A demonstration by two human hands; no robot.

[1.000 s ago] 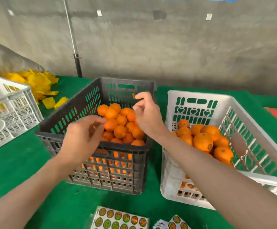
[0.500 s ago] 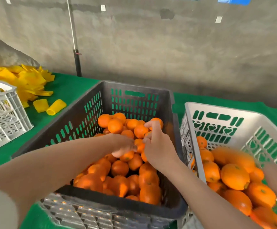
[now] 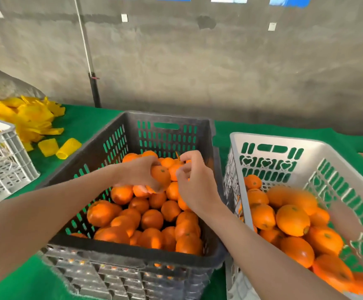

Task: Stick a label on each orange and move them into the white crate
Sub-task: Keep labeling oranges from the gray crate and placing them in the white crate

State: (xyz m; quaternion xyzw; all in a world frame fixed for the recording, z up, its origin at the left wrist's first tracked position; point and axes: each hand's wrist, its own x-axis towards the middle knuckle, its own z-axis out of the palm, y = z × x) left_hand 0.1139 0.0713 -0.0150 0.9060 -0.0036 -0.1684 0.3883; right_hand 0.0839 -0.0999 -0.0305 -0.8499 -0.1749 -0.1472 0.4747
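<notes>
A green-covered tabletop [image 3: 85,124] stands against a bare grey concrete wall [image 3: 198,61], with a thin pole [image 3: 94,87] rising at 11 o'clock. A dark crate [image 3: 133,254] occupies the centre and holds a heap of loose oranges [image 3: 152,219]. The white crate [image 3: 273,139] stands just beside it at 3 o'clock and contains further oranges [image 3: 293,219], some of them blurred. A pale grey crate [image 3: 3,161] sits at 9 o'clock, and a pile of yellow pieces [image 3: 31,118] lies at 10 o'clock.

Both forearms reach over the dark crate. The left hand [image 3: 137,172] grips one orange [image 3: 160,177], its fingers curled round the fruit just above the far part of the heap. The right hand [image 3: 195,187] is raised at 3 o'clock of this orange, very near it. Its fingers are curled, with thumb and forefinger tips drawn close together towards 12 o'clock. Whether they pinch a label cannot be told.
</notes>
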